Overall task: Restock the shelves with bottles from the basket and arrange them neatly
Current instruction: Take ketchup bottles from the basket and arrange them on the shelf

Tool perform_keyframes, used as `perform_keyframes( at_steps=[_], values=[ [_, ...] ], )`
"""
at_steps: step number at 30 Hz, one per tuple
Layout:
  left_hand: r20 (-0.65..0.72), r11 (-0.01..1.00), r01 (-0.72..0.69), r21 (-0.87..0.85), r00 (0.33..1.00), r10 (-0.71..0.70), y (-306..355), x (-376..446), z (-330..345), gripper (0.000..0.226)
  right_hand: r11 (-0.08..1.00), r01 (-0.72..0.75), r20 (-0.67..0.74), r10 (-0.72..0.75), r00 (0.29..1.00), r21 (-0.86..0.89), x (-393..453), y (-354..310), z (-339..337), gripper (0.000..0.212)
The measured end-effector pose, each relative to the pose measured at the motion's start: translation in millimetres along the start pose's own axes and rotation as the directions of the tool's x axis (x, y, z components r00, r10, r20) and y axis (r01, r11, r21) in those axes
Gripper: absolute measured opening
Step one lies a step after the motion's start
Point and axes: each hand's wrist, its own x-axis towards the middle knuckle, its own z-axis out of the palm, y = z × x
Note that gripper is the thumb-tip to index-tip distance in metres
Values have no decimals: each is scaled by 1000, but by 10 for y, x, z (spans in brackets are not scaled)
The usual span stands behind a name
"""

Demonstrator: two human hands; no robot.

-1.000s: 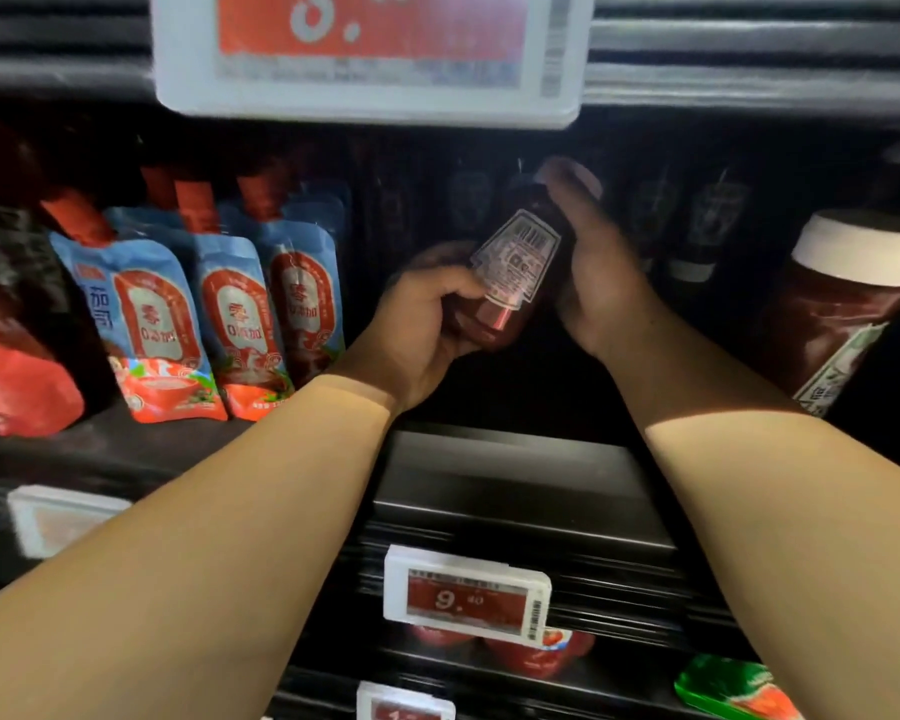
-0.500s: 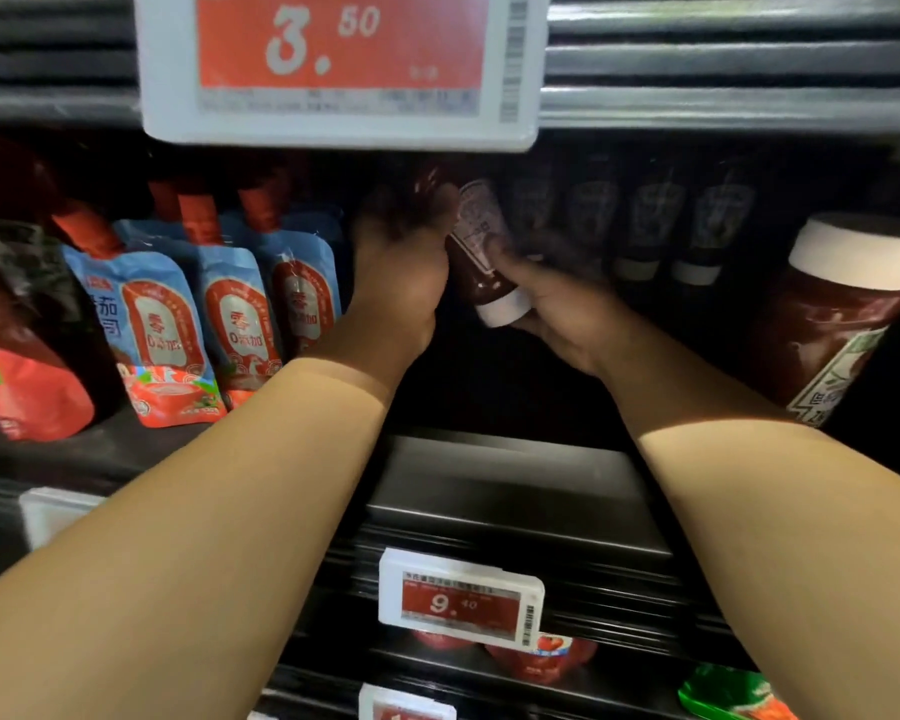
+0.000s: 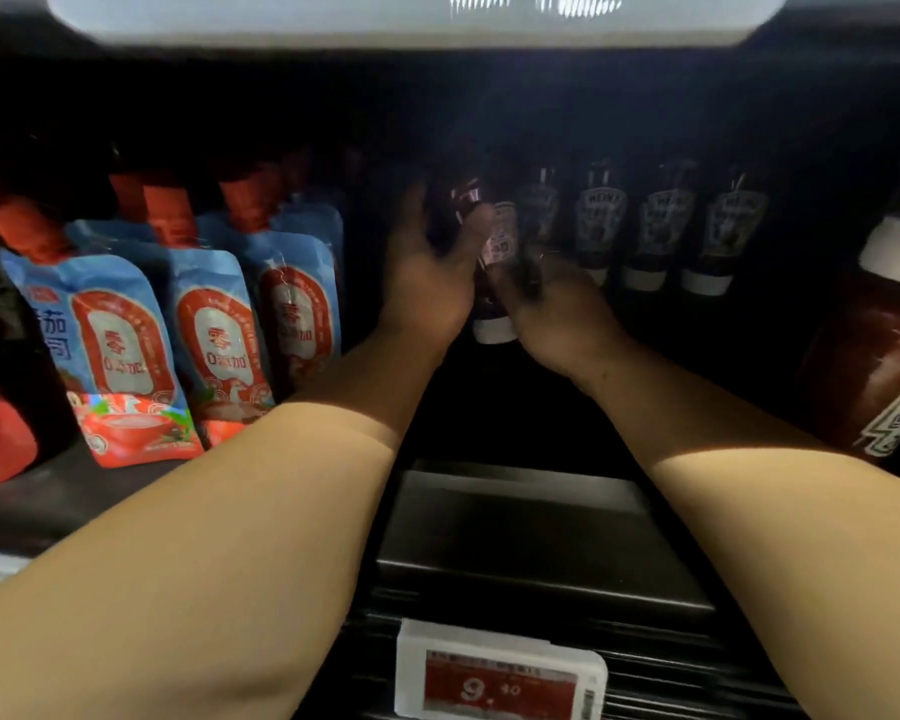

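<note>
The left hand (image 3: 427, 283) and right hand (image 3: 557, 314) both grip a dark sauce bottle (image 3: 494, 283), cap down, deep in the shaded shelf (image 3: 489, 418), fingers curled round its sides. At three o'clock from it stands a row of like bottles (image 3: 645, 231); at nine o'clock, blue pouches (image 3: 204, 324)
</note>
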Motion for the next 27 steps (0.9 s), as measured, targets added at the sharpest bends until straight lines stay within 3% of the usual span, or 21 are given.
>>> perform_keyframes(
  at_steps=[6,9,12,14,18,21,23,27],
  values=[
    [86,988,-32,150,996,19,-52,-76,58,44,990,-50,-5,51,999,135,35,-54,5,32],
    [120,987,101,125,986,-116,-42,-108,46,46,975,-79,22,76,997,208,7,-84,86,51],
    [111,969,232,81,964,-240,-32,-82,19,62,982,-65,48,57,997,176,-18,-80,128,72],
    [86,962,272,27,958,-274,-66,-53,-3,52,981,-62,27,58,998,184,-22,-78,94,74],
    [24,947,319,45,947,-320,-142,-10,-33,27,976,-85,-27,93,995,202,-50,-61,42,67],
    [3,940,338,35,941,-338,-154,17,-10,31,938,-143,-23,158,987,314,-40,-48,49,64],
    [21,944,320,77,946,-322,-120,-1,12,34,917,-171,-19,191,981,361,0,-15,42,51],
    [61,955,290,68,954,-294,-106,-16,22,21,929,-172,7,180,984,327,43,28,43,50]
  ],
)
